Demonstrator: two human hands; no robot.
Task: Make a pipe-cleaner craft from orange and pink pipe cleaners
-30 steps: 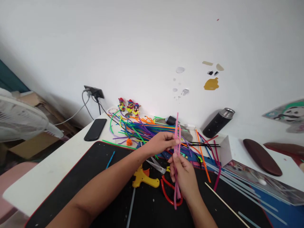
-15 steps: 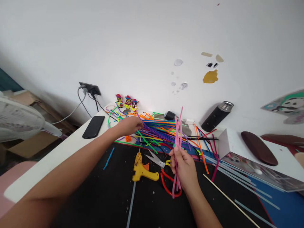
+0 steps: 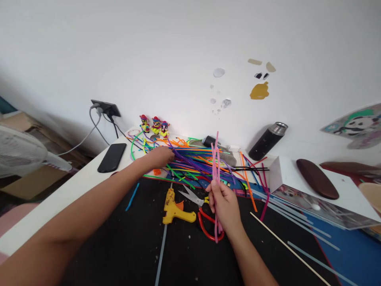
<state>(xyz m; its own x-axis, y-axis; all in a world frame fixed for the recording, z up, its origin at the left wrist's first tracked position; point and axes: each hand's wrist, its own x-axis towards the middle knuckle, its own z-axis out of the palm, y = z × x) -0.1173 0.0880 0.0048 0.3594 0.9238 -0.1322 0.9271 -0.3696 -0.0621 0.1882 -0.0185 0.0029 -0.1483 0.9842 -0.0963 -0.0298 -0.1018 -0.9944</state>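
Observation:
My right hand is closed around several pink pipe cleaners, which stand nearly upright above the black mat. At the left end of a heap of coloured pipe cleaners, my left hand is curled with its fingertips among the strands. What those fingers pinch, if anything, is hidden. Just left of my right hand lie scissors with red and yellow handles, their blades apart. The pink bundle's lower ends pass over a red handle. Beside the scissors is a yellow glue gun with a glue stick in its back.
Small figurines stand by the wall. A phone lies left, near a fan. A black flask, a white box with a dark case on top, loose glue sticks and a wooden stick are on the right.
The whole view has shifted slightly, so things appear a little further left and higher. My right hand keeps the pink pipe cleaners, and my left hand stays at the heap.

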